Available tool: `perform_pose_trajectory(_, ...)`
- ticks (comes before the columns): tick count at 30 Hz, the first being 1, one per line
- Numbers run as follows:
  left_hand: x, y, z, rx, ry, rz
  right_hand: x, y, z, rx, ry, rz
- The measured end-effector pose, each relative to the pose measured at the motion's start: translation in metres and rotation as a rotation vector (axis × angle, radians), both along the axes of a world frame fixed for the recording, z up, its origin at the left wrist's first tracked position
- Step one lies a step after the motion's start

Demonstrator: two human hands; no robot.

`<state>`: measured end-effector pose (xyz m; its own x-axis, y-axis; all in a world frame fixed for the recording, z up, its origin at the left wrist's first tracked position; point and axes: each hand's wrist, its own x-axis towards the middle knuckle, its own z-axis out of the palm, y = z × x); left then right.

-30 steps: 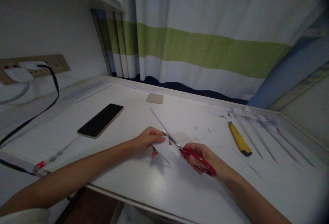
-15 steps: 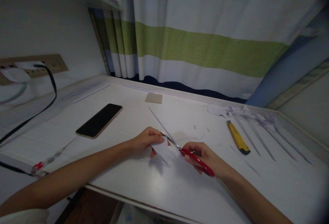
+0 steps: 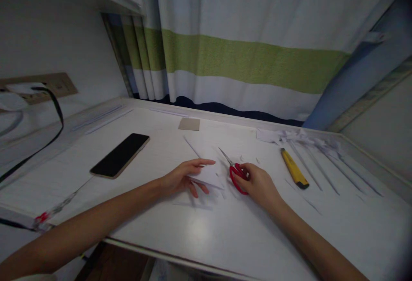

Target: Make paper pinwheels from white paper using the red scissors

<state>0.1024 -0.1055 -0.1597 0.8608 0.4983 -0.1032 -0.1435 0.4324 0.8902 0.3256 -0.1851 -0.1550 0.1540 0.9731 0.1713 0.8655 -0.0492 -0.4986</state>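
Observation:
My left hand (image 3: 182, 178) has a small folded piece of white paper (image 3: 209, 176) between its fingers, the index finger stretched over it and other fingers below. My right hand (image 3: 257, 182) holds red-handled scissors (image 3: 227, 156) by the handles. Their blades are together and point up and left, apart from the paper. A thin white paper stick (image 3: 191, 145) lies just beyond my left hand, its near end hidden behind the fingers. Small paper scraps (image 3: 242, 158) lie beside the scissors.
A black phone (image 3: 120, 155) lies at left, a beige square card (image 3: 189, 124) at the back. At right are a yellow utility knife (image 3: 294, 169), several thin paper sticks (image 3: 322, 167) and crumpled paper (image 3: 299, 135). A cable (image 3: 59, 113) hangs from the wall socket (image 3: 64, 84).
The scissors have come away from the paper and their blades have closed, now pointing more upward. My left fingers have spread and the paper has turned flatter. The view has shifted slightly.

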Motion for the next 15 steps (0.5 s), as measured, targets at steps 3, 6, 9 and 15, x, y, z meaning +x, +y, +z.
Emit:
perform_pose_trajectory(3,-0.0017,0.0014,-0.0018,-0.097,-0.125,-0.062,-0.0011,-0.0011,-0.003,0.016,-0.114,-0.003)
perform_pose_trajectory(6,-0.0033,0.0024,-0.0049,-0.094,-0.192,-0.123,-0.0032,-0.0019,-0.0044,0.032,-0.196,0.015)
perform_pose_trajectory(9,-0.0035,0.0011,-0.0063,-0.047,-0.184,-0.149,-0.0038,-0.001,-0.0066,0.035,-0.254,0.034)
perform_pose_trajectory(15,-0.0024,-0.0066,0.0008,0.025,-0.05,-0.105,-0.0041,0.0012,-0.0111,0.073,-0.276,0.083)
